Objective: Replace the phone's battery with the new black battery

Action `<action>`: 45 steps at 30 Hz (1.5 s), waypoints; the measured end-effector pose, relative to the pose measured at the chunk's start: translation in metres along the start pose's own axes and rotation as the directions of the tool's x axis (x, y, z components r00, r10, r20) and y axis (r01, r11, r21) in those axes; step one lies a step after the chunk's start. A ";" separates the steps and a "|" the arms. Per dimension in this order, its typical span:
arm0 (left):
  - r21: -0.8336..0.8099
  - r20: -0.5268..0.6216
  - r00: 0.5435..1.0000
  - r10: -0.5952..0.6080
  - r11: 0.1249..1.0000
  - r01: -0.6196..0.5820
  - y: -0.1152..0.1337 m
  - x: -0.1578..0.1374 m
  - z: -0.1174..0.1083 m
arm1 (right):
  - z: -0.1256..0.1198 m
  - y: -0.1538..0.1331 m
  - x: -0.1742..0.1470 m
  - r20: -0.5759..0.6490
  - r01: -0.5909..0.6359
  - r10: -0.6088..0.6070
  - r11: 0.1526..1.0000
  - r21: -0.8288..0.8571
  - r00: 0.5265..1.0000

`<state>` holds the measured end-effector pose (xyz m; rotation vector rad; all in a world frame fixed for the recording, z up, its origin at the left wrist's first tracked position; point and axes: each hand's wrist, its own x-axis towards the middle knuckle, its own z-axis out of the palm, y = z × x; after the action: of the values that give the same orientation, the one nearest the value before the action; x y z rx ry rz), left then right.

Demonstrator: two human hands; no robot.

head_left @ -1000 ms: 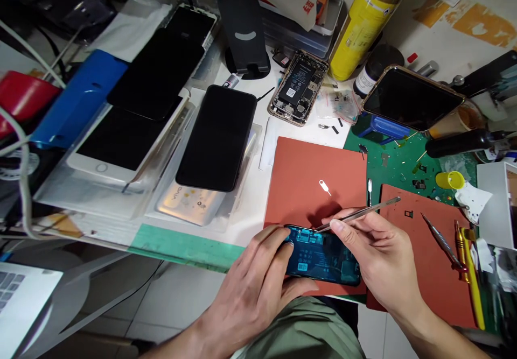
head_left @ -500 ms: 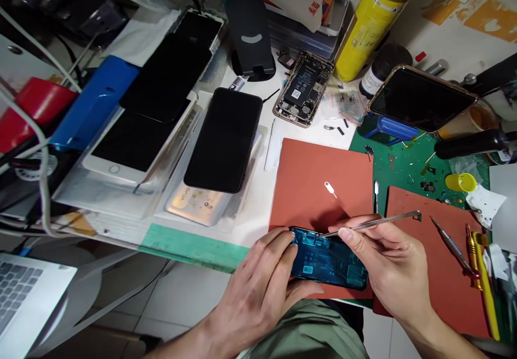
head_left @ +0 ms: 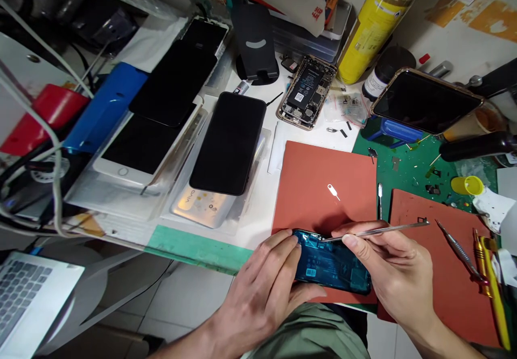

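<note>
A phone (head_left: 331,265) with a blue see-through layer over its inner parts lies lengthwise at the front edge of a reddish-brown mat (head_left: 311,181). My left hand (head_left: 266,273) grips its left end, fingers on the top edge and thumb along the near side. Between thumb and fingers, my right hand (head_left: 388,259) pinches a slim metal tool (head_left: 388,230); whether it is tweezers or a pry tool I cannot tell. Its tip meets the phone's upper edge, near the middle. A SIM eject pin (head_left: 333,191) lies on the mat behind the phone.
Another mat (head_left: 436,289) on the right bears a pointed metal tool (head_left: 458,248) and a yellow-handled brush (head_left: 495,289). Several phones, including a black one (head_left: 228,143), lie leftward. Behind are an opened phone (head_left: 307,92), a yellow can (head_left: 375,25) and a propped phone (head_left: 426,100).
The whole view has shifted slightly, so things sit a little lower and further right. Both hands keep their hold; the metal tool's outer end has dipped slightly.
</note>
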<state>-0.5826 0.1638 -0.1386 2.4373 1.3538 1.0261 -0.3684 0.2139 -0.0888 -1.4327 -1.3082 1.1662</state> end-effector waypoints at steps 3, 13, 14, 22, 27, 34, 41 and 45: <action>0.014 0.009 1.000 0.024 1.000 -0.024 0.000 0.002 -0.001 | 0.000 -0.001 0.001 -0.007 -0.002 0.002 1.000 0.000 1.000; 0.010 0.032 0.999 0.029 1.000 -0.030 0.000 0.005 -0.004 | -0.002 0.000 0.000 -0.029 -0.066 0.065 0.997 -0.029 0.997; 0.012 0.033 0.999 0.028 1.000 -0.029 0.000 0.005 -0.005 | -0.002 0.000 0.001 -0.028 -0.069 0.069 0.997 -0.022 0.997; 0.004 0.045 0.999 0.017 1.000 -0.017 0.000 0.006 -0.004 | 0.000 -0.002 0.003 -0.016 -0.060 0.061 0.998 0.035 0.998; 0.012 0.053 0.998 0.015 1.000 -0.016 -0.001 0.009 -0.006 | -0.001 -0.001 0.003 -0.027 -0.070 0.070 0.997 0.013 0.997; 0.020 0.082 0.996 0.046 0.999 -0.047 -0.004 0.009 -0.007 | -0.002 0.001 0.001 -0.050 -0.100 0.098 0.995 -0.024 0.994; 0.005 0.108 0.994 0.033 0.999 -0.034 -0.002 0.009 -0.007 | 0.000 -0.002 0.001 -0.072 -0.146 0.145 0.989 -0.007 0.987; -0.006 0.100 0.995 0.029 1.000 -0.028 -0.003 0.010 -0.006 | 0.000 -0.003 0.001 -0.081 -0.163 0.161 0.987 -0.013 0.984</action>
<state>-0.5848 0.1722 -0.1304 2.4759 1.2876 0.8988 -0.3688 0.2155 -0.0858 -1.6079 -1.1679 1.1913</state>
